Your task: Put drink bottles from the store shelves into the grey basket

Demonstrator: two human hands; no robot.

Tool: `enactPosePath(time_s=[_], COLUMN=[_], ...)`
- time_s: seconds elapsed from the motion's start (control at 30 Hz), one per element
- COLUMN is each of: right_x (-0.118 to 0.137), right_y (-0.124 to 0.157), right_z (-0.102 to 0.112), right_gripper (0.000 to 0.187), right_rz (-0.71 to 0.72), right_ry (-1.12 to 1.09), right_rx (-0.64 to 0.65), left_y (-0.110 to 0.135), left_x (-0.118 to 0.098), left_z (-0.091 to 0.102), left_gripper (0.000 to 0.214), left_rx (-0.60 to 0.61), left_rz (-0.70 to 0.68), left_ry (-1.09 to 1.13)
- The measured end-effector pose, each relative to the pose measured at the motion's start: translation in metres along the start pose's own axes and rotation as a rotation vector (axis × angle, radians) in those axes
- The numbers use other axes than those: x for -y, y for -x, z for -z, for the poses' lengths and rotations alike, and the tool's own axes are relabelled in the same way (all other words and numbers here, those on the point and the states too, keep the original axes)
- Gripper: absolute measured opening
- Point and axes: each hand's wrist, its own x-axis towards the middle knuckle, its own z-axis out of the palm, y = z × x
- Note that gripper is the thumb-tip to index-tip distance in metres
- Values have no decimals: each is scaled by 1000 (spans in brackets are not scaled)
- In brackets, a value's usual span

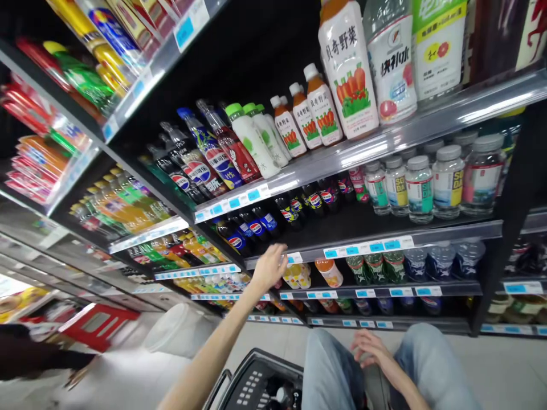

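My left hand (271, 266) reaches forward to the front edge of a shelf, just below the Pepsi bottles (256, 228). Its fingers are stretched out and nothing shows in them; I cannot tell whether they touch the shelf edge. Dark bottles with yellow-and-blue labels (288, 212) stand farther back on that shelf. Over my bent knees, my right hand (371, 347) hangs with fingers loosely spread, holding nothing. A dark basket (250, 387) stands on the floor to the left of my legs, with several dark bottles (282, 394) in it.
Clear soda bottles (419, 188) stand at the right of the same shelf. Above it, an upper shelf edge (363, 148) juts out under juice bottles (348, 74). A white bin (179, 330) and a red crate (98, 324) are on the left, near another person's hand (79, 373).
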Motion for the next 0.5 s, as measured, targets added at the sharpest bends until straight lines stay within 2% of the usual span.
enactPosePath(time_s=[0.03,0.1,0.17,0.23,0.37,0.5], right_x=[-4,-15,-24,-31,-28,-10], right_y=[-4,-14,-24,-32,-32,-21], right_z=[1,4,9,13,16,6], right_gripper=[62,65,70,75,73,63], right_rz=[-1,-3,-19,-38,-1,43], right_ry=[-3,-12,-16,-13,-26,-52], right_rx=[4,10,25,57,84,39], left_y=[-28,-81,-124,-157,-191,-200], left_x=[2,6,9,13,26,41], left_z=[12,31,44,51,48,35], left_gripper=[37,46,54,56,53,50], left_rx=[-13,-24,-5,52,99,-7], left_rz=[-43,-44,45,173,336,322], left_ry=[-80,-223,-308,-337,-284,-135])
